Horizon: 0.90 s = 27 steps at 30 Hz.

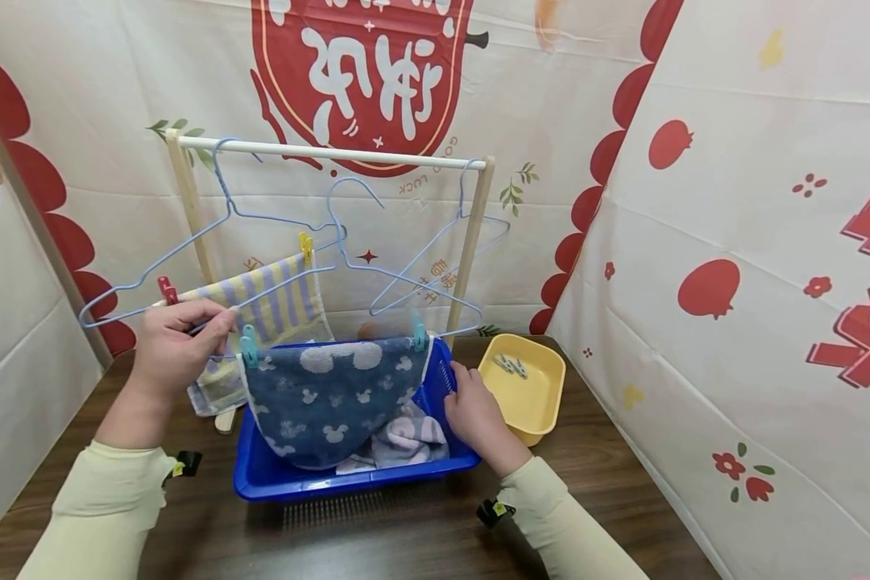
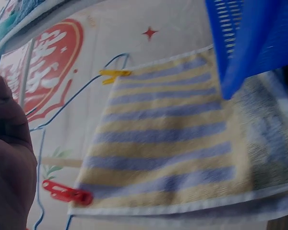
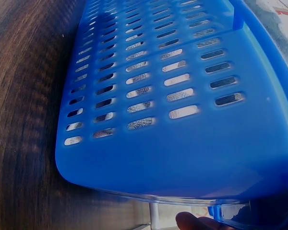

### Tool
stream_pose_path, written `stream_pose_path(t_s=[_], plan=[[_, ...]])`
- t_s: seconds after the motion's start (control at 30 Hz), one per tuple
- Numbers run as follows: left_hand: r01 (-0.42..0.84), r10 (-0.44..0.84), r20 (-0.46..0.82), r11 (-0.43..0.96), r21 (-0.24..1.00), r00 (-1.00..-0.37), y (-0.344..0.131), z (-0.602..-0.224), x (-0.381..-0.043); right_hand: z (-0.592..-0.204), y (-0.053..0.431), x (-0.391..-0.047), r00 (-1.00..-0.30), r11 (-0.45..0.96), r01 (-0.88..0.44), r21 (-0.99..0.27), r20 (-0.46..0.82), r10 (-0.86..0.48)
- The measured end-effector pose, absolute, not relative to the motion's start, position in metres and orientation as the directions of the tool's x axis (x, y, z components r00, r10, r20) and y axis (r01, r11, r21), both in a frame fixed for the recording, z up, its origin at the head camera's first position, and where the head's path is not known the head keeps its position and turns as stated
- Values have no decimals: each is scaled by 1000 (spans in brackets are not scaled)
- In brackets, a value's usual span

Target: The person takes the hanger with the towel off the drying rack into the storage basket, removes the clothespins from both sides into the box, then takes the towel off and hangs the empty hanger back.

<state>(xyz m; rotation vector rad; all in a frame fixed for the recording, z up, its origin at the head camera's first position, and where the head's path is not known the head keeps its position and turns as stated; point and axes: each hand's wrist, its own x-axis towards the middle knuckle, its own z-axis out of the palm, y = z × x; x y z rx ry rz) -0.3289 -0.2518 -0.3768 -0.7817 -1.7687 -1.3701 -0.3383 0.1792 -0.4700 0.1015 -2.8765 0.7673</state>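
Note:
My left hand point(image 1: 174, 345) pinches the lower left end of a blue wire hanger point(image 1: 329, 200). From that hanger hangs a dark blue towel point(image 1: 312, 407) with pale mouse-head shapes, fixed by two teal clothespins point(image 1: 249, 348). The towel's lower part hangs over a blue plastic basket point(image 1: 348, 485). At the basket's right rim, my right hand point(image 1: 477, 409) grips the edge; in the right wrist view only its fingertips point(image 3: 197, 222) show. A second, crumpled pale towel point(image 1: 409, 439) lies inside the basket.
Behind stands a rack with a white rod point(image 1: 348, 153). On its left hanger a yellow-and-purple striped towel point(image 2: 158, 134) hangs from a yellow clothespin point(image 1: 306, 246) and a red one point(image 2: 67, 192). A bare hanger point(image 1: 461, 193) hangs at right. A yellow tub point(image 1: 529, 407) holds several clothespins.

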Motion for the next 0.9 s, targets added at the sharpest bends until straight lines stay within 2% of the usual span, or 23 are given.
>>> stream_pose_path(t_s=[0.23, 0.43, 0.77, 0.9], plan=[[794, 23, 824, 283, 538, -567, -246, -397, -338, -470, 177, -340, -987, 864, -87, -497, 163, -6], [779, 43, 819, 341, 526, -572, -242, -413, -344, -471, 175, -341, -986, 864, -91, -496, 168, -7], [788, 74, 824, 351, 506, -562, -227, -431, -345, -471, 179, -340, -979, 866, -123, -486, 202, -26], [780, 75, 813, 343, 523, -578, -224, -435, -343, -471, 179, -339, -979, 868, -124, -480, 202, -28]])
